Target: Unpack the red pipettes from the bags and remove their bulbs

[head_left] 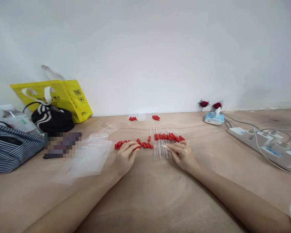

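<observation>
My left hand (pixel 126 155) is pinched on a red rubber bulb (pixel 137 147), beside a loose row of other red bulbs (pixel 147 145). In my right hand (pixel 181 153), thumb and fingers close on a thin clear dropper tube (pixel 165 146); its far part is hard to make out. Below and left of those fingers lie several clear tubes (pixel 157 153) side by side. Behind them, a row of droppers with red bulbs (pixel 165 136) lies on the wooden table (pixel 145 200). One single red-capped dropper (pixel 149 138) lies a little to the left.
Clear zip bags (pixel 87 158) overlap on the left. Two bags with red bulbs (pixel 156 117) lie by the wall. A yellow bag (pixel 75 100), black pouch (pixel 53 119) and striped pouch (pixel 14 149) stand left; a wipes pack (pixel 214 119) and a power strip (pixel 264 145) lie right.
</observation>
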`<state>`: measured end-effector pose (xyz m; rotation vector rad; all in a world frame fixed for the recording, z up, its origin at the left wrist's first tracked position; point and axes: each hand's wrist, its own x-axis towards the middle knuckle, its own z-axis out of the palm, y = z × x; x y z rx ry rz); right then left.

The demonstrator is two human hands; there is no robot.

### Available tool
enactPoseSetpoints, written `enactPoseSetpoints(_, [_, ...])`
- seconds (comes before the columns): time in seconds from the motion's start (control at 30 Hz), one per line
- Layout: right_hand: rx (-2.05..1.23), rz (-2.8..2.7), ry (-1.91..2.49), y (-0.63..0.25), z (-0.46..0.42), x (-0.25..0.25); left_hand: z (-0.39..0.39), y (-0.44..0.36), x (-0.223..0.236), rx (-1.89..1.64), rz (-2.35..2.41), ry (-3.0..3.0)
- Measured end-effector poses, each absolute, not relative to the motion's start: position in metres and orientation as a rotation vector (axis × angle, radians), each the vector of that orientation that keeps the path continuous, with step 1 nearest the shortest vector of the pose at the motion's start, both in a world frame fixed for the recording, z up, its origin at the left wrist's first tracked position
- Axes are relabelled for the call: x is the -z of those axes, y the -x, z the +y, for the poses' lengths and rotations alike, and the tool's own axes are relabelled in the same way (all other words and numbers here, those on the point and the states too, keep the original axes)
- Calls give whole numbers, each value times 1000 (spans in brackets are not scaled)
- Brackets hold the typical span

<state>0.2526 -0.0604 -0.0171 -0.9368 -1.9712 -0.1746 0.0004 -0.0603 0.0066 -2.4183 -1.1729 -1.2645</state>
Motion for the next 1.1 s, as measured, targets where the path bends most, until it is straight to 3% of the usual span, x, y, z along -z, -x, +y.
enactPoseSetpoints(0.33, [65, -1919, 1132, -247, -36, 25, -24, -17, -24, 689, -1597, 2421])
enactPoseSetpoints(0.83, [78, -2082, 1239, -236, -46, 22, 31, -70, -41, 152, -2130, 2381])
enactPoseSetpoints(1.1, [169, -1963, 1235, -244, -47, 19, 19, -66, -54, 255, -2025, 2262])
